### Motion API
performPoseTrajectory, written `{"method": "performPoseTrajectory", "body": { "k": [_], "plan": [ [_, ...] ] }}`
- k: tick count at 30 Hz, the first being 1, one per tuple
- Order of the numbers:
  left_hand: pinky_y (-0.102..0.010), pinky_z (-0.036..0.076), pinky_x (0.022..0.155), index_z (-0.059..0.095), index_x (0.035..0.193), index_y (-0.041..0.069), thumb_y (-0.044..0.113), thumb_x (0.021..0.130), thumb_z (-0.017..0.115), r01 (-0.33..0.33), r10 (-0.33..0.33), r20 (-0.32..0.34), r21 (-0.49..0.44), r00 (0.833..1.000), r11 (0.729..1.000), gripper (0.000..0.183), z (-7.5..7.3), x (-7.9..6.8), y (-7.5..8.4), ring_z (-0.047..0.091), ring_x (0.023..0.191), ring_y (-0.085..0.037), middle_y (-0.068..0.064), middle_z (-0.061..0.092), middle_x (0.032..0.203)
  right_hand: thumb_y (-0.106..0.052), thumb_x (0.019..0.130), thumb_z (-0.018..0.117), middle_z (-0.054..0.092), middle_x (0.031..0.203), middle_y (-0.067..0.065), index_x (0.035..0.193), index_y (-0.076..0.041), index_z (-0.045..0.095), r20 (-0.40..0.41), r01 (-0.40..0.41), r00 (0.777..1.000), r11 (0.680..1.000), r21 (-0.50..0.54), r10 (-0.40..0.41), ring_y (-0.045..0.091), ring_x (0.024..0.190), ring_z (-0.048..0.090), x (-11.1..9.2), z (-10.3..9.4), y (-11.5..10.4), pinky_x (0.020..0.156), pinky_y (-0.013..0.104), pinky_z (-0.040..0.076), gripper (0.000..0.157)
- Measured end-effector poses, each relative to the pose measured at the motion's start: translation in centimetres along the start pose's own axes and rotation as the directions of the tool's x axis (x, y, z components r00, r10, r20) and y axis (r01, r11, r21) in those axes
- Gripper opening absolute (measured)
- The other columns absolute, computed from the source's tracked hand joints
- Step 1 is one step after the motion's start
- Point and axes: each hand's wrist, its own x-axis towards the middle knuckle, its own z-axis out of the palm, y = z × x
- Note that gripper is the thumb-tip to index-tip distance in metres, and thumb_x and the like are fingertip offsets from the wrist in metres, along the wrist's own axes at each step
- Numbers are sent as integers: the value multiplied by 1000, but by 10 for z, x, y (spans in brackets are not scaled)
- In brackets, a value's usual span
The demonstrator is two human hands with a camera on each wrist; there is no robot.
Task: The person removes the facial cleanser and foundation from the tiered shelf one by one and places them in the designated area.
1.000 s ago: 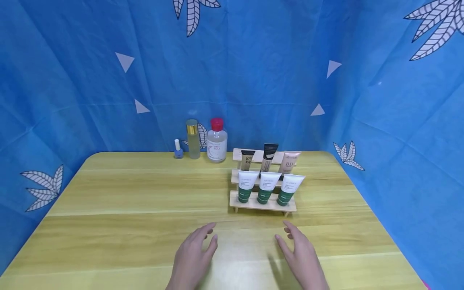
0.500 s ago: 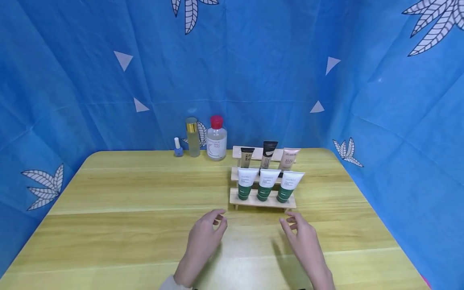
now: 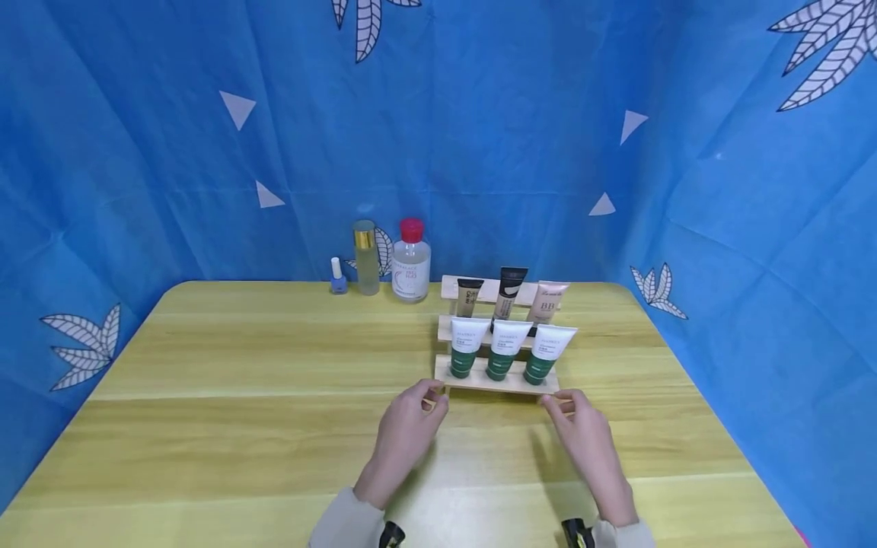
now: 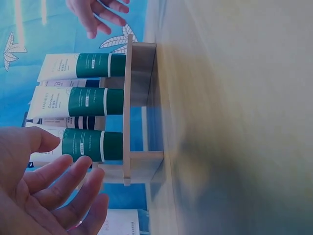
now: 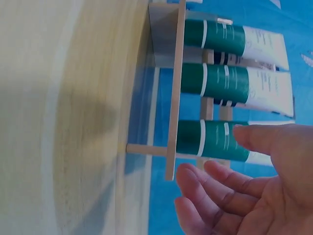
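A three-tier wooden rack (image 3: 481, 375) stands on the table with squeeze tubes on it. Its front tier bears three white-and-green tubes (image 3: 506, 350); behind them are a small gold-and-black tube (image 3: 467, 301), a black-capped tube (image 3: 507, 293) and a pink BB cream tube (image 3: 546, 302). My left hand (image 3: 406, 426) is at the rack's left front corner, fingers loosely bent around nothing in the left wrist view. My right hand (image 3: 587, 432) is at the right front corner, thumb and fingers apart beside a green tube (image 5: 210, 139) in the right wrist view. Whether either hand touches the rack, I cannot tell.
Left of the rack, along the table's back edge, stand a red-capped clear bottle (image 3: 411, 266), a gold-collared bottle (image 3: 366, 262) and a small blue nail polish bottle (image 3: 339, 278). A blue patterned cloth (image 3: 438, 137) hangs behind and beside the wooden table (image 3: 240, 426).
Both hands have moved forward across the table up to the rack's front corners; the left has also gone rightward. The rack and tubes stay in place.
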Motion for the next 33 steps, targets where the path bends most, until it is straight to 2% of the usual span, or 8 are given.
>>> {"method": "performPoseTrajectory", "body": {
  "k": [9, 13, 19, 22, 24, 28, 33],
  "plan": [
    [-27, 49, 60, 65, 113, 6, 21, 90, 62, 12, -12, 1, -15, 1000, 1000, 29, 6, 22, 4, 64, 77, -15, -5, 69, 91, -36, 98, 47, 66, 93, 22, 114, 9, 56, 63, -86, 994, 996, 26, 85, 24, 76, 61, 18, -7, 10, 60, 32, 46, 49],
    [-30, 50, 62, 64, 116, 5, 23, 89, 63, 22, -22, -7, -26, 1000, 999, 33, 9, 31, 5, 64, 79, -18, -7, 68, 96, -36, 98, 46, 66, 88, 20, 113, 12, 55, 102, -114, 989, 992, 59, 107, 21, 73, 61, 24, -7, 14, 59, 30, 45, 51],
    [-43, 51, 80, 58, 124, 2, 24, 87, 66, 26, -26, -4, -28, 1000, 999, 44, 14, 42, 4, 61, 99, -28, -14, 64, 112, -34, 98, 46, 66, 86, 17, 115, 13, 53, 132, -151, 981, 985, 83, 139, 19, 71, 59, 32, -4, 20, 57, 28, 45, 50],
    [-46, 48, 90, 53, 129, 1, 22, 87, 68, 2, -1, 18, -59, 1000, 998, 49, 17, 49, 1, 57, 109, -31, -16, 60, 119, -31, 98, 46, 65, 85, 17, 116, 12, 52, 129, -153, 982, 984, 96, 140, 19, 69, 58, 37, -3, 21, 56, 28, 45, 47],
    [-45, 46, 93, 50, 131, 1, 20, 86, 68, -7, 10, 35, -85, 999, 996, 51, 20, 54, -1, 56, 110, -31, -16, 58, 123, -28, 97, 47, 65, 84, 17, 115, 12, 53, 122, -147, 984, 983, 107, 134, 18, 68, 58, 40, -3, 21, 56, 28, 45, 44],
    [-42, 48, 90, 48, 132, 1, 19, 86, 69, -3, 10, 56, -119, 998, 993, 54, 25, 60, -4, 56, 105, -27, -14, 57, 124, -22, 95, 49, 65, 84, 17, 114, 12, 54, 137, -160, 981, 975, 153, 139, 17, 66, 58, 44, -1, 21, 57, 27, 48, 40],
    [-38, 49, 85, 49, 131, 1, 19, 85, 70, 12, -4, 66, -121, 998, 993, 53, 29, 64, -6, 57, 101, -24, -13, 58, 118, -18, 96, 50, 63, 83, 15, 115, 16, 51, 208, -207, 965, 947, 247, 156, 14, 66, 56, 48, -1, 23, 59, 24, 49, 40]
  ]
}}
